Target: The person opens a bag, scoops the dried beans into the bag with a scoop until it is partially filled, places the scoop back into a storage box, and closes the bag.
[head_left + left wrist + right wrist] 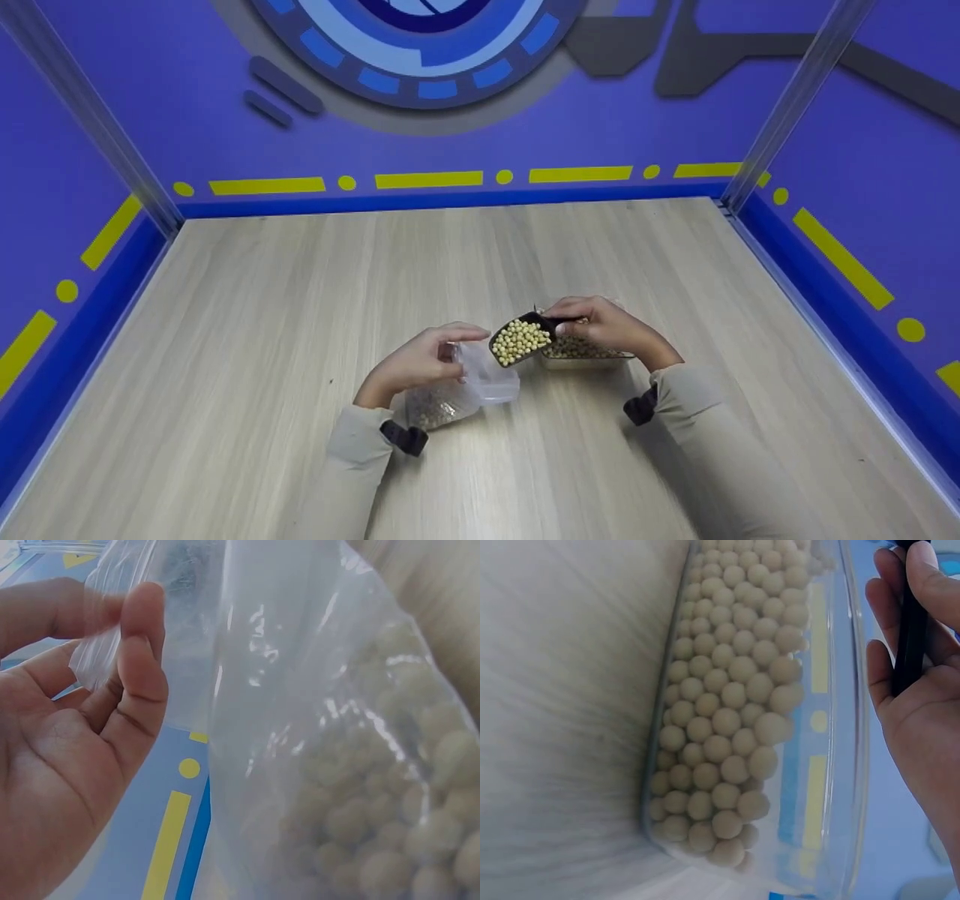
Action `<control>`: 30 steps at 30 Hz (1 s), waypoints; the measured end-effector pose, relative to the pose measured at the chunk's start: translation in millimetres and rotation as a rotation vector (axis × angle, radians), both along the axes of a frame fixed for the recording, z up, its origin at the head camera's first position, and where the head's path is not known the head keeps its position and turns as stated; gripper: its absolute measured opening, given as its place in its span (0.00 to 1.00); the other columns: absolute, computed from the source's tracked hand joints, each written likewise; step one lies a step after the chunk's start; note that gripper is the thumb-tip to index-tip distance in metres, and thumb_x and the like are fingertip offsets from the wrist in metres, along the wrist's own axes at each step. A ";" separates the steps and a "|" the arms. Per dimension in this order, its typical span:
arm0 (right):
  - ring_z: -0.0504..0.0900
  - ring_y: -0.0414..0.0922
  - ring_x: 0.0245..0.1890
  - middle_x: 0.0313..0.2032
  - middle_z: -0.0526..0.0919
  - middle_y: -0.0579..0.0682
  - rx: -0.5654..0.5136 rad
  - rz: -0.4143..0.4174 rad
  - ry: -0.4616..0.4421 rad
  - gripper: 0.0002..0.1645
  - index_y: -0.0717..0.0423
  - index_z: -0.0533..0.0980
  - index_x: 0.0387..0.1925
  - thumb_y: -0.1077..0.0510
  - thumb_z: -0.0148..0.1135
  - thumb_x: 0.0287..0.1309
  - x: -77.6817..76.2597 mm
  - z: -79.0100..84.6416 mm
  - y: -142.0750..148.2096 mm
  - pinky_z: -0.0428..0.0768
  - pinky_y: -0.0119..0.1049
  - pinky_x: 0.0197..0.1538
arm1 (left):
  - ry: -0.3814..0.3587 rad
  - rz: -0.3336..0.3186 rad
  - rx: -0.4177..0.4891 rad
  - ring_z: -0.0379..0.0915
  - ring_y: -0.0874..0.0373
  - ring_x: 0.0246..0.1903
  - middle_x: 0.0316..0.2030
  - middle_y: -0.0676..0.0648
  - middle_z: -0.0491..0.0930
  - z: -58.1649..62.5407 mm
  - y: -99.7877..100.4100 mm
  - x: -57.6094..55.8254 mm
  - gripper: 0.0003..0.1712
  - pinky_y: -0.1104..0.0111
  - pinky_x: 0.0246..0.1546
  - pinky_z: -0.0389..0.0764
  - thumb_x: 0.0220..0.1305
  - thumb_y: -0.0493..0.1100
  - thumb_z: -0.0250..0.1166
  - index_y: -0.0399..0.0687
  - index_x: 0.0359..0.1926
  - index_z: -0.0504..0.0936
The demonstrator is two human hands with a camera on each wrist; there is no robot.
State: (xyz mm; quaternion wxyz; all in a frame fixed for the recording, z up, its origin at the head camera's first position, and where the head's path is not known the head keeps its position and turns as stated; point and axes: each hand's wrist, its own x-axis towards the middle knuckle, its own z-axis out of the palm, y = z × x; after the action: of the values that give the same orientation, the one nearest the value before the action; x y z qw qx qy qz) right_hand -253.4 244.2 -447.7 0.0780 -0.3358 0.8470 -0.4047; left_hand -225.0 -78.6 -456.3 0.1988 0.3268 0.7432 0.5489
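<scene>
My right hand [604,324] grips the handle of a black scoop [534,319]. Pale yellow soybeans [519,343] fill the scoop, which is held beside the mouth of a clear zip bag [497,384]. With curled fingers my left hand [424,360] holds the bag by its upper edge. Beans [386,840] lie in the lower part of the bag, as the left wrist view shows. Under the right hand stands a clear container [589,363], its beans [724,720] seen through the wall in the right wrist view. The black handle [910,637] crosses the right palm there.
Both things stand on a light wood-grain table [255,300]. Blue panels with yellow marks [427,179] enclose its back and sides, with metal posts at the back corners. A dark band [405,437] sits on the left wrist, another [641,406] on the right.
</scene>
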 end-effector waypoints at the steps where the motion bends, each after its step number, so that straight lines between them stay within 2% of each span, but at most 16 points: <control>1: 0.77 0.55 0.57 0.53 0.81 0.59 0.007 0.001 -0.004 0.18 0.63 0.80 0.52 0.61 0.60 0.61 0.0 0.7 -0.5 0.74 0.43 0.61 | 0.001 0.000 0.001 0.70 0.64 0.27 0.63 0.34 0.67 0.3 0.2 0.2 0.33 0.74 0.33 0.80 0.52 0.25 0.56 0.32 0.63 0.70; 4: 0.77 0.56 0.57 0.54 0.81 0.59 0.034 0.007 0.001 0.19 0.62 0.79 0.53 0.61 0.60 0.61 0.2 3.3 -2.0 0.74 0.48 0.61 | 0.008 0.003 -0.003 0.69 0.64 0.28 0.63 0.34 0.68 1.6 0.4 0.7 0.33 0.76 0.33 0.78 0.52 0.25 0.57 0.32 0.63 0.71; 10: 0.77 0.56 0.56 0.53 0.81 0.59 0.061 0.019 0.014 0.20 0.61 0.79 0.54 0.60 0.60 0.61 1.3 7.7 -3.4 0.74 0.51 0.59 | 0.031 0.014 -0.024 0.69 0.64 0.29 0.63 0.35 0.69 3.5 0.2 1.4 0.33 0.77 0.33 0.77 0.51 0.26 0.58 0.33 0.62 0.72; 22: 0.78 0.56 0.55 0.52 0.82 0.59 0.150 0.041 0.120 0.19 0.62 0.79 0.54 0.65 0.59 0.61 4.7 16.4 -7.0 0.76 0.51 0.57 | 0.039 0.009 -0.046 0.66 0.64 0.28 0.63 0.35 0.68 2.6 0.3 2.0 0.32 0.77 0.31 0.75 0.52 0.26 0.58 0.32 0.63 0.71; 30: 0.78 0.57 0.54 0.51 0.82 0.60 0.171 0.044 0.130 0.19 0.63 0.79 0.53 0.66 0.60 0.60 4.6 18.5 -8.0 0.76 0.50 0.58 | 0.049 0.009 -0.050 0.65 0.62 0.30 0.63 0.35 0.68 1.9 0.9 2.3 0.33 0.77 0.31 0.72 0.51 0.26 0.58 0.32 0.62 0.71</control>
State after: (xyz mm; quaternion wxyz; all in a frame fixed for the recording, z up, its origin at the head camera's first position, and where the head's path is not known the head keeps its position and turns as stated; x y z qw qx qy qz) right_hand -248.8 236.2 -429.2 0.0601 -0.3719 0.8740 -0.3068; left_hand -222.7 -77.7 -454.4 0.1863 0.3320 0.7628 0.5228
